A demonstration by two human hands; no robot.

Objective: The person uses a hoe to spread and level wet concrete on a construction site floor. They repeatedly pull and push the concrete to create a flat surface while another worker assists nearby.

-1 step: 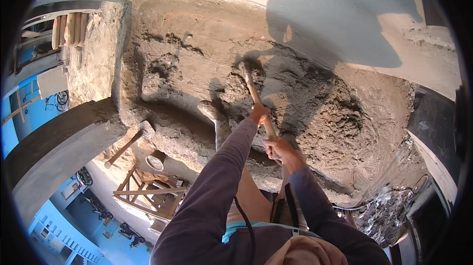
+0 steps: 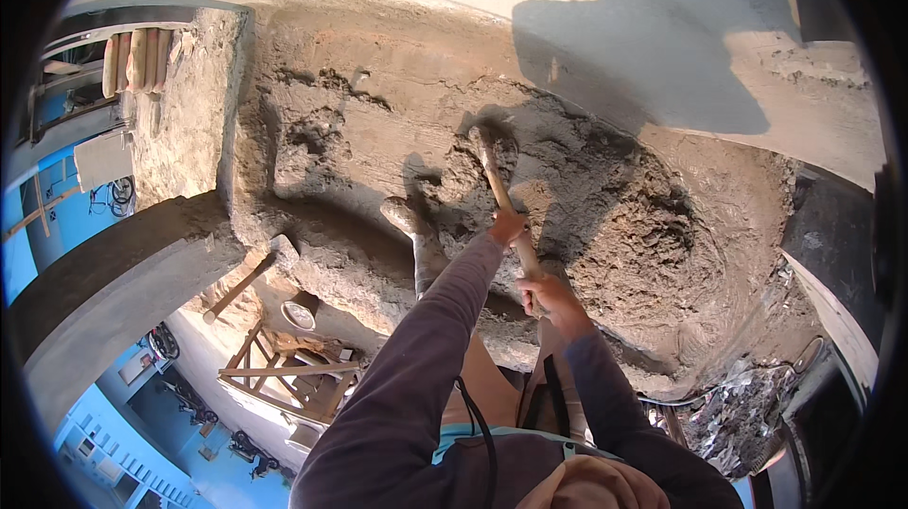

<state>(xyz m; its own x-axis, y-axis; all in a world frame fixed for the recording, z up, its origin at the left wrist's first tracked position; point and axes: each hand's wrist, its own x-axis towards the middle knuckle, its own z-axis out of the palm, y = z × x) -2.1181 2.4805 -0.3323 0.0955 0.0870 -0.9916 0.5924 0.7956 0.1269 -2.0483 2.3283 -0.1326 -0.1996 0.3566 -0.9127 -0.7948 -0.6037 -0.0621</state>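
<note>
A hoe-like tool with a pale wooden handle slants from my body up to a grey-brown wet mix. Its head is sunk in the mix, so its shape is hidden. Higher on the handle, my left hand is wrapped round the wood. My right hand grips the handle lower down, nearer my body. Beside the tool, my mud-coated left boot stands in the mix; the other foot is mostly hidden behind my right hand and the handle.
Walls border the mix. At the lower left, a second long-handled tool leans near a round container and a wooden frame. Rubble is heaped at the lower right. Stacked rolled bundles sit at the upper left.
Both hands and the handle have shifted slightly right and toward me. The tool's buried end has moved the same way through the mix. Both grips are kept.
</note>
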